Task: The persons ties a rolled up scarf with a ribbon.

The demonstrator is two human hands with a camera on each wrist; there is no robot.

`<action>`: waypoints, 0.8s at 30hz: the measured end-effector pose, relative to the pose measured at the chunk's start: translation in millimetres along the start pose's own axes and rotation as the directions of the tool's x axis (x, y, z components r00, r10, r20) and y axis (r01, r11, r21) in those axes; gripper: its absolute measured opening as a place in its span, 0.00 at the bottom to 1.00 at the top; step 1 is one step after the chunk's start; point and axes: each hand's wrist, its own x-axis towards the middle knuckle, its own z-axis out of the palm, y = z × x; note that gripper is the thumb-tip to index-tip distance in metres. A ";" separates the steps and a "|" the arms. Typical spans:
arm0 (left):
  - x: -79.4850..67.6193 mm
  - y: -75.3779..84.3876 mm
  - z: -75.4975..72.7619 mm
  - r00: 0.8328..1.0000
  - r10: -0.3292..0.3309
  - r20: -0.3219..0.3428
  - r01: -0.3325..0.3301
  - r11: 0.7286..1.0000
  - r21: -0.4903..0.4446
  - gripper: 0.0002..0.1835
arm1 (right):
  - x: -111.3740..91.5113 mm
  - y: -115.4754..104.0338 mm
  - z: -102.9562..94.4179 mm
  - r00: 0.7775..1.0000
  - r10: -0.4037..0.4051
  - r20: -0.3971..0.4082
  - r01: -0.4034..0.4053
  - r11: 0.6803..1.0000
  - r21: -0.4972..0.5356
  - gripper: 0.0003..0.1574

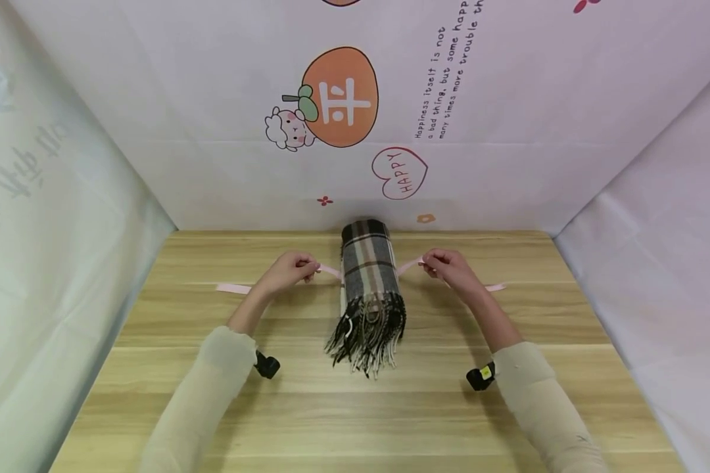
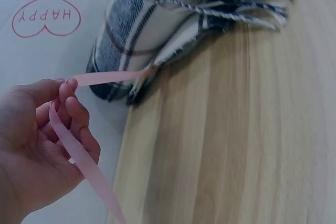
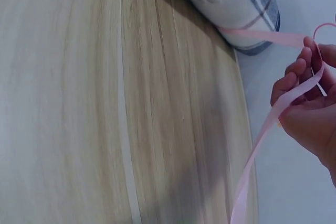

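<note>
Mid-frame, the left hand (image 1: pixel 288 270) and right hand (image 1: pixel 451 269) pinch ribbon (image 2: pixel 107 78) flanking the scarf (image 1: pixel 368 266). Tying seems underway, probably calling for crossing it over next.

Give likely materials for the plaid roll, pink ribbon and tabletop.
Plaid roll: matte woven cloth, perhaps wool or acrylic; the stringy fringe shows yarn.
Pink ribbon: thin, smooth fabric, possibly polyester satin; the flat, narrow band bends softly.
Tabletop: wood or wood-look laminate, smooth; streaky grain shows, but I can't tell whether it's real or printed.
</note>
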 end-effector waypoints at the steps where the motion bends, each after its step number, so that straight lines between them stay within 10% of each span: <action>1: 1.8 2.3 1.4 1.000 0.004 -0.011 -0.004 1.000 0.001 0.15 | 0.4 -1.2 2.1 1.000 -0.006 -0.012 0.006 1.000 0.013 0.17; 24: 29.2 45.6 34.6 0.992 0.096 -0.076 -0.103 0.990 -0.097 0.13 | 9.0 -36.3 38.9 0.990 -0.132 -0.040 0.126 0.984 -0.126 0.19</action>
